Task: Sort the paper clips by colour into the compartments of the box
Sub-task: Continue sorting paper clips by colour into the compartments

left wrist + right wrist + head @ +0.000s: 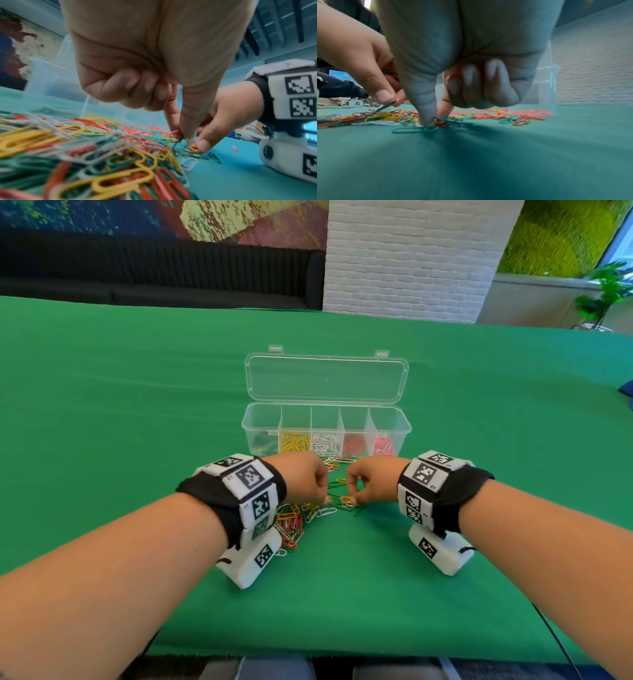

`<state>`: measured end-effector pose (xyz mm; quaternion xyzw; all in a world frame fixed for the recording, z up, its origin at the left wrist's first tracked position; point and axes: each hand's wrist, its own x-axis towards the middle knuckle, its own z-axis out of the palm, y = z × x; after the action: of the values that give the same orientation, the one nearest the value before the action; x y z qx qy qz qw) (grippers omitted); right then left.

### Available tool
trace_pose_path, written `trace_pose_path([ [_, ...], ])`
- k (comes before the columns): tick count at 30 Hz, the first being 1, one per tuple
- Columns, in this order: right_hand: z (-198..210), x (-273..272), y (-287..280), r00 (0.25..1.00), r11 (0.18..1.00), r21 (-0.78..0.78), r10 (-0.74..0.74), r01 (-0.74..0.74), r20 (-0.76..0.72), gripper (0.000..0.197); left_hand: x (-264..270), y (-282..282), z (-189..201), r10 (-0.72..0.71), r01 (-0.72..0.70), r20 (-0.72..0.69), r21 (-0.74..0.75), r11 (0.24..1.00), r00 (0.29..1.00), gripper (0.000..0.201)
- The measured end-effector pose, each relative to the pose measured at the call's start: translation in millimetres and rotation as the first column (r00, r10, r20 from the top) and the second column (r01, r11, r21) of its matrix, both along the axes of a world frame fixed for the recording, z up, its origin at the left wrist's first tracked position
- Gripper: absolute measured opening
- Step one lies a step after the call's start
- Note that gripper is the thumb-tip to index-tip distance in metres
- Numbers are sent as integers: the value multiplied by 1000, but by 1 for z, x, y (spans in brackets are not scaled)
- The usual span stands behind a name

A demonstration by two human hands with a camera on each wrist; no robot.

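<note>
Item: clear plastic box (326,424), lid open and lying back, centre of the head view on the green-covered bench (137,388). Five compartments. From frame left: dark green clips, yellow, white, red, pink.

Item: loose heap of mixed paper clips (294,520), below the box in the frame, between and beneath the two hands; densest at lower left under the left wrist, thinner toward the box front.

Item: left hand (301,479), centre frame, outer fingers curled into the palm. Grip: thumb and forefinger closed together on a green clip (388,104), lifted just above the heap in the right wrist view.

Item: right hand (371,479), just right of the left hand, outer fingers curled. Grip: thumb and forefinger tips pressed down together into the clips at the heap's near edge; whether a clip is caught between them cannot be told.

Item: marker-printed wristbands (248,491), both wrists.
</note>
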<state>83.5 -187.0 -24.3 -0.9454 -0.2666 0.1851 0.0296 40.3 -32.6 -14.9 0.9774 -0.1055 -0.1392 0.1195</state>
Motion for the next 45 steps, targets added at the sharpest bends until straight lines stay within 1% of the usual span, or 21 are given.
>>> trace_pose_path([
  [3, 1, 1, 0, 1000, 1000, -1, 13, -13, -7, 2, -1, 11, 3, 31, -32, -21, -52, 998, 999, 12],
  [6, 5, -1, -4, 1000, 998, 56, -3, 2, 5, 5, -2, 19, 6, 78, -81, -41, -104, 991, 996, 18],
  [8, 7, -3, -8, 1000, 997, 78, -5, 6, -20, 9, -2, 22, 6, 94, -101, -54, -128, 987, 994, 21],
  [11, 6, -8, -13, 997, 1000, 19, 19, -18, -69, 17, -4, 26, 7, 115, -125, -71, -160, 979, 991, 23],
  [13, 4, -11, -13, 996, 1000, -13, 24, -25, -81, 16, -4, 27, 6, 129, -141, -78, -174, 975, 989, 23],
  [16, 4, -12, -9, 998, 999, 12, 32, -32, -50, 16, -4, 27, 6, 150, -168, -103, -202, 965, 983, 20],
  [18, 5, -11, -4, 999, 998, 44, 35, -34, -10, 13, -3, 26, 7, 168, -204, -160, -238, 950, 973, 18],
  [20, 5, -11, 1, 999, 998, 33, 53, -54, 9, 14, -1, 25, 7, 206, -281, -248, -321, 905, 946, 19],
  [22, 4, -11, 6, 997, 998, 5, 70, -70, -5, 15, 0, 24, 6, 245, -381, -340, -427, 820, 908, 18],
  [24, 2, -10, 9, 998, 998, 0, 68, -68, -18, 20, 0, 24, 6, 260, -439, -390, -496, 749, 883, 16],
  [27, 0, -7, 13, 999, 999, -14, 46, -47, -25, 22, -1, 25, 6, 249, -475, -434, -556, 682, 866, 16],
  [30, -2, -6, 10, 998, 1000, -22, 20, -21, -57, 21, 0, 26, 5, 220, -494, -473, -598, 631, 853, 24],
  [32, 0, -7, 6, 996, 1000, 5, -6, 6, -85, 19, 2, 27, 4, 214, -512, -491, -624, 591, 844, 29],
  [35, 4, -2, -2, 985, 991, 72, -106, 116, -133, 19, 7, 25, 3, 215, -543, -516, -653, 529, 829, 26],
  [36, 5, 2, -4, 964, 968, 135, -182, 210, -196, 20, 9, 24, 3, 215, -556, -528, -660, 505, 822, 22],
  [37, 7, 6, -5, 922, 922, 211, -259, 325, -288, 21, 11, 22, 4, 214, -571, -542, -666, 481, 813, 17],
  [39, 11, 14, -8, 815, 792, 313, -361, 525, -454, 21, 16, 18, 6, 212, -596, -566, -675, 436, 797, 11],
  [40, 13, 17, -10, 772, 737, 334, -386, 587, -505, 20, 19, 16, 8, 208, -603, -574, -678, 420, 792, 11],
  [42, 17, 23, -17, 720, 661, 374, -380, 651, -581, 21, 25, 11, 13, 187, -602, -581, -697, 390, 792, 14],
  [43, 19, 27, -21, 708, 628, 403, -363, 666, -605, 23, 29, 9, 15, 176, -603, -584, -708, 368, 792, 17],
  [45, 22, 36, -29, 704, 548, 478, -336, 687, -626, 25, 37, 2, 20, 157, -603, -588, -723, 338, 793, 13],
])
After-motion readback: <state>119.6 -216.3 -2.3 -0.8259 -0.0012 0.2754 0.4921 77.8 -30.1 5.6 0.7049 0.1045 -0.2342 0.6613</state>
